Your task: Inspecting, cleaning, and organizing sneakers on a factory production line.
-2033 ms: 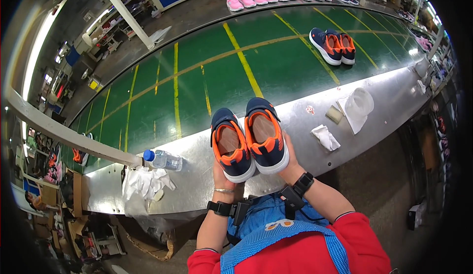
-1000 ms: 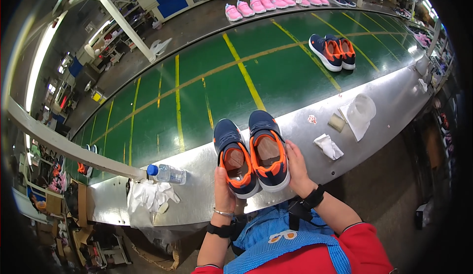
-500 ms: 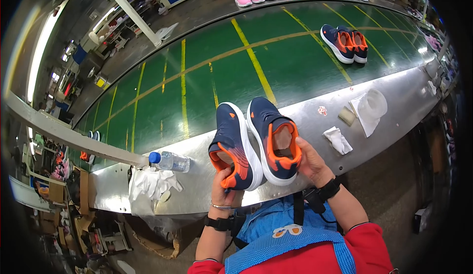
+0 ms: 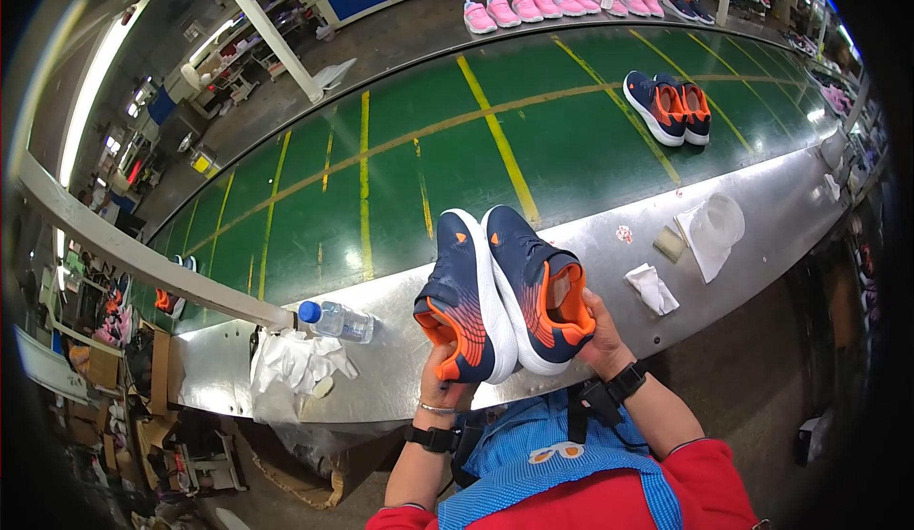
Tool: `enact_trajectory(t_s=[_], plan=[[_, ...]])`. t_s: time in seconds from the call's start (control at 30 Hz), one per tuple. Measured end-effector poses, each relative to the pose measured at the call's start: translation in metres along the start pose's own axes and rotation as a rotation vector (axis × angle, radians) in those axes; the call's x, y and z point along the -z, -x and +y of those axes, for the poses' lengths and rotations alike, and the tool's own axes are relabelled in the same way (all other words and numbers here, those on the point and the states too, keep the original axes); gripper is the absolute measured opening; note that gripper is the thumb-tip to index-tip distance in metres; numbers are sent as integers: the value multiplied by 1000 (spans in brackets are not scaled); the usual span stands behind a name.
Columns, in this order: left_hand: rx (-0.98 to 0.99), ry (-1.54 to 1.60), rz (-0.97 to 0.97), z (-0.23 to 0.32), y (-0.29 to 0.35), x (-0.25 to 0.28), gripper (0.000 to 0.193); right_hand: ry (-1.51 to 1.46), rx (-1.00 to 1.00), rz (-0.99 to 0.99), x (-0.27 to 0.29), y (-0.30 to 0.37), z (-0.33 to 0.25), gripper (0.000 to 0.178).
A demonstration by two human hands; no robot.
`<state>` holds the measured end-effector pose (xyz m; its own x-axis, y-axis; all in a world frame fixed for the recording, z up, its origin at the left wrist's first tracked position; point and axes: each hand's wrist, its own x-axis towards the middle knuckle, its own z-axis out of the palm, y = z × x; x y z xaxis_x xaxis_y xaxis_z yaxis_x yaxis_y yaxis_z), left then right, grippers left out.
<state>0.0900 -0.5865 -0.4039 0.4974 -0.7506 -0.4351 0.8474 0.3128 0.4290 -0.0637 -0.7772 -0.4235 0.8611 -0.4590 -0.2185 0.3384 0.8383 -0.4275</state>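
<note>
Over the metal bench edge I hold a pair of navy sneakers with orange lining and white soles, toes pointing away from me. My left hand [image 4: 446, 378] is closed around the heel of the left sneaker [image 4: 457, 282]. Gripping the heel side of the right sneaker [image 4: 529, 265] is my right hand [image 4: 602, 332], its thumb near the orange collar. The two white soles touch along their inner sides. Fingers under both heels are partly hidden by the shoes.
A green belt [image 4: 400, 187] with yellow lines runs beyond the metal bench [image 4: 590, 244]. On the bench are a bottle [image 4: 343, 322], white gloves [image 4: 295, 360], a cloth [image 4: 651, 288], a sponge block [image 4: 669, 242] and a plastic cup [image 4: 720, 220]. Another navy pair [image 4: 657, 111] rides the belt; pink shoes [image 4: 547, 4] line the far side.
The two sneakers have come together and turned slightly, soles now touching where a gap showed between their toes. Both hands keep their hold. A person's arm now shows at the far side.
</note>
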Motion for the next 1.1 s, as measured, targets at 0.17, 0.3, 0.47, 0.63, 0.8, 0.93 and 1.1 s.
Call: enact_trajectory(t_s=[0.17, 0.3, 0.47, 0.63, 0.8, 0.93, 1.1], plan=[[-33, -112, -54, 1, -9, 13, 29, 100, -7, -8, -4, -7, -6, 50], [-194, -505, -11, -4, -11, -1, 39, 823, 194, 151, -14, 0, -15, 48], [-515, -1065, -10, -4, -5, 20, 51, 1552, 840, 0, -71, 38, -33, 32], [-655, -1155, -4, -29, -9, 37, 50, 2389, 400, -629, -76, 47, -10, 57], [-570, -974, -13, -33, -13, 38, 51, 2232, 142, -796, -83, 8, -5, 52], [-142, -280, -222, -18, -20, 43, 52, 2254, 96, -849, -88, -13, -16, 40], [-705, -1622, -3, -7, -38, 92, 52, 2279, -91, -880, -136, -23, -85, 43]])
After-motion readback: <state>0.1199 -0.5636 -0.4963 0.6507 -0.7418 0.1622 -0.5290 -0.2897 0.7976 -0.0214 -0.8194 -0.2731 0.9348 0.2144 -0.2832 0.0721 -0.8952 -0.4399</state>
